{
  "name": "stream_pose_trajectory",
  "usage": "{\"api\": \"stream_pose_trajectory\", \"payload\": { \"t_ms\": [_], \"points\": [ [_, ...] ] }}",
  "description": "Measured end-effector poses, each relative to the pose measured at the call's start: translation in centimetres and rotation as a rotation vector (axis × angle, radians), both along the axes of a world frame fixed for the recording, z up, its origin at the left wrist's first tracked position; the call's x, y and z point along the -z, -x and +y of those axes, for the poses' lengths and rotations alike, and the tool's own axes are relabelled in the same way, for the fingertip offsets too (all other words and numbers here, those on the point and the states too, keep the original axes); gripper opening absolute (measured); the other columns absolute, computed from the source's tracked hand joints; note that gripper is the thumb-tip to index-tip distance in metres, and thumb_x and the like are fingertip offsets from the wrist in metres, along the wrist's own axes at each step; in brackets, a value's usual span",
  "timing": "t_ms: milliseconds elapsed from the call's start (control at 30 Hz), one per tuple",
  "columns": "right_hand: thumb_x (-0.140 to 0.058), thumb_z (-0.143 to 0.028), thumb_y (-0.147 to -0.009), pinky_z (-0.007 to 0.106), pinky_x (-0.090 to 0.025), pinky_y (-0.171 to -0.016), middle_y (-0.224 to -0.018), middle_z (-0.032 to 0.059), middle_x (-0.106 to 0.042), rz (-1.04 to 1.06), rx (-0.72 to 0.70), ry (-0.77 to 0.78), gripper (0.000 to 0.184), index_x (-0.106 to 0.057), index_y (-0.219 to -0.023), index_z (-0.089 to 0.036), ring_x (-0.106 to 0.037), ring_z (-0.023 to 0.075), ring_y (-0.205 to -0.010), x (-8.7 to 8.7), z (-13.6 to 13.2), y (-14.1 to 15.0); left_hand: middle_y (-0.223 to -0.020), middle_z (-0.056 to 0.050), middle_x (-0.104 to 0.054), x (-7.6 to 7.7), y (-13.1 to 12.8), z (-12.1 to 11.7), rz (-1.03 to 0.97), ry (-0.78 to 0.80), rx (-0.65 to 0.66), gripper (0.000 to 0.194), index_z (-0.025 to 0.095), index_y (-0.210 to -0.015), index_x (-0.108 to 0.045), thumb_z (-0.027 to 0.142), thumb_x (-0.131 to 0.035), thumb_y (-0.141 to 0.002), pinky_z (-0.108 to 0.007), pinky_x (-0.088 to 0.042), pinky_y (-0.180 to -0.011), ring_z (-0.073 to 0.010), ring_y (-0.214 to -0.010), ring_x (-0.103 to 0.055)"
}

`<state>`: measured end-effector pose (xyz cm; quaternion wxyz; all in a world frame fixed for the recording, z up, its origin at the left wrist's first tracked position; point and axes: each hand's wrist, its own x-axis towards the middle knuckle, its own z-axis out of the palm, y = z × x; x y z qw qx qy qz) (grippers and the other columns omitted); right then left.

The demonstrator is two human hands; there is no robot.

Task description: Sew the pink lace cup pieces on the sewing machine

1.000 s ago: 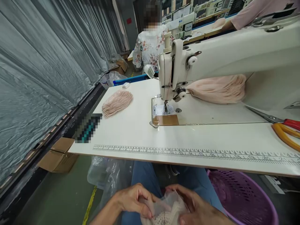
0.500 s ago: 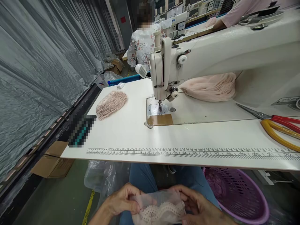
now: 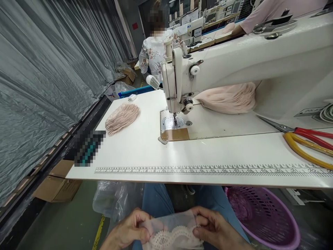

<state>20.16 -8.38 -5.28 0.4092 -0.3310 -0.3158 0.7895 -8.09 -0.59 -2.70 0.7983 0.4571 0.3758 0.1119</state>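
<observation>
Low in the picture, over my lap, my left hand (image 3: 128,231) and my right hand (image 3: 215,231) each pinch one end of a small sheer fabric piece with a scalloped lace edge (image 3: 173,232). The piece is stretched flat between them, below the front edge of the white sewing table (image 3: 145,152). A white sewing machine (image 3: 234,66) stands on the table, its needle (image 3: 174,119) over the metal plate. A pile of pink pieces (image 3: 121,118) lies to the machine's left. Another pink bundle (image 3: 229,99) sits under the machine arm.
Red and yellow-handled scissors (image 3: 304,137) lie at the table's right. A purple basket (image 3: 262,215) stands under it on the right, a plastic bag (image 3: 114,199) and a cardboard box (image 3: 58,184) on the left. Plastic sheeting (image 3: 47,69) hangs left. Other people sit behind.
My hands have drawn apart, spreading the lace-edged piece from a crumpled bunch to a flat strip. The view has shifted slightly rightward.
</observation>
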Motion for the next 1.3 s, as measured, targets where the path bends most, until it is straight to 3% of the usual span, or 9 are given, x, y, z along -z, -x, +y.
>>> {"api": "stream_pose_trajectory", "payload": {
  "t_ms": [133,333,500,633,833,1033,1133,1300],
  "points": [
    [-0.076,-0.047,-0.072,0.021,-0.036,-0.061,-0.068,-0.0034,-0.057,-0.039,-0.019,-0.010,0.034,-0.065,-0.087,-0.019,-0.048,0.0085,-0.060,-0.7,0.3,0.2,-0.045,0.001,-0.046,0.0,0.2,-0.1,0.031,-0.039,0.018,0.051,0.009,-0.059,-0.067,0.058,-0.082,-0.057,-0.018,-0.024,-0.045,-0.0058,-0.044,-0.039],
    [-0.077,-0.047,-0.069,0.021,-0.024,-0.052,-0.059,-0.0063,-0.042,-0.136,-0.018,-0.046,0.036,-0.060,-0.074,-0.015,-0.033,0.0065,-0.056,-1.3,0.8,0.5,-0.045,0.001,-0.046,-1.4,-0.4,0.2,0.039,-0.065,0.064,0.052,0.009,-0.060,-0.068,0.060,-0.079,-0.060,-0.017,-0.026,-0.045,-0.0051,-0.043,-0.037],
    [-0.081,-0.043,-0.064,0.022,-0.033,-0.060,-0.072,-0.0012,-0.056,-0.164,-0.119,-0.041,0.037,-0.062,-0.081,-0.016,-0.047,0.0108,-0.067,-1.7,0.9,0.6,-0.045,0.001,-0.045,-1.9,-0.8,0.4,0.079,-0.075,0.031,0.053,0.009,-0.062,-0.069,0.061,-0.079,-0.060,-0.016,-0.026,-0.044,-0.0051,-0.044,-0.038],
    [-0.075,-0.050,-0.069,0.022,-0.026,-0.054,-0.060,-0.0045,-0.048,-0.230,-0.144,-0.023,0.039,-0.061,-0.079,-0.015,-0.036,0.0080,-0.057,-1.4,1.3,0.3,-0.048,0.001,-0.048,-2.3,-1.0,0.5,0.123,-0.077,0.026,0.050,0.010,-0.070,-0.072,0.058,-0.079,-0.062,-0.015,-0.028,-0.044,-0.0046,-0.045,-0.039],
    [-0.067,-0.060,-0.073,0.025,-0.027,-0.056,-0.062,-0.0018,-0.049,-0.306,-0.237,-0.080,0.044,-0.069,-0.076,-0.016,-0.039,0.0112,-0.061,-2.2,1.8,-1.3,-0.058,-0.005,-0.064,-3.6,-1.4,1.0,0.164,-0.108,0.140,0.046,0.012,-0.078,-0.077,0.054,-0.080,-0.063,-0.017,-0.039,-0.050,-0.0088,-0.051,-0.051],
    [-0.079,-0.053,-0.060,0.022,-0.026,-0.051,-0.060,-0.0034,-0.049,-0.363,-0.365,-0.135,0.039,-0.072,-0.075,-0.018,-0.040,0.0099,-0.057,-3.0,2.6,-0.2,-0.075,-0.009,-0.072,-4.2,-2.8,1.5,0.170,-0.120,0.269,0.046,0.013,-0.086,-0.077,0.054,-0.078,-0.064,-0.020,-0.050,-0.063,-0.0154,-0.066,-0.065],
    [-0.075,-0.049,-0.068,0.023,-0.028,-0.055,-0.062,-0.0025,-0.048,-0.414,-0.369,-0.220,0.032,-0.072,-0.066,-0.017,-0.043,0.0111,-0.062,-3.2,3.0,0.3,-0.078,-0.010,-0.073,-4.4,-3.1,1.6,0.173,-0.176,0.334,0.048,0.012,-0.090,-0.076,0.055,-0.075,-0.068,-0.020,-0.051,-0.065,-0.0165,-0.069,-0.067],
    [-0.065,-0.054,-0.078,0.024,-0.026,-0.053,-0.063,-0.0026,-0.046,-0.400,-0.425,-0.317,0.040,-0.071,-0.067,-0.016,-0.042,0.0106,-0.060,-3.5,3.0,0.0,-0.080,-0.009,-0.073,-4.6,-3.5,1.4,0.189,-0.198,0.350,0.045,0.014,-0.091,-0.076,0.054,-0.073,-0.071,-0.019,-0.051,-0.065,-0.0165,-0.071,-0.068]
  ]
}}
